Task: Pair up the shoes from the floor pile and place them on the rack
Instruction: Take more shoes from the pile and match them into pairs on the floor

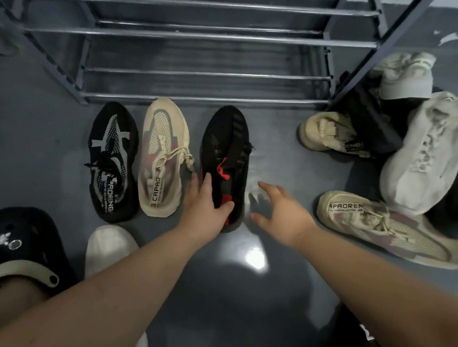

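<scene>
Grey floor (pixel 36 148) before a metal rack (pixel 205 34): a black-and-white sneaker (pixel 112 158), a beige sneaker (pixel 161 158), then a black-and-red sneaker (pixel 228 144), heel pinched by the left hand (pixel 203 202); right hand (pixel 284 209) spread, empty, beside it. Soft, light knit probably lifts best at the heel.

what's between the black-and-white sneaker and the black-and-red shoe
One beige sneaker, toe toward the rack, just left of the black-and-red shoe, in the head view.

Grey metal tube rack (pixel 199 35) far centre. In a row in front of it, toes far: black-and-white knit sneaker (pixel 112 158) left, cream mesh sneaker (pixel 163 156) beside it, black sneaker with red accents (pixel 225 149) right. Matching cream lace-up sneaker (pixel 389 226) lies crosswise at right, toe right. Heaped beige and black shoe pile (pixel 425 152) far right.
</scene>
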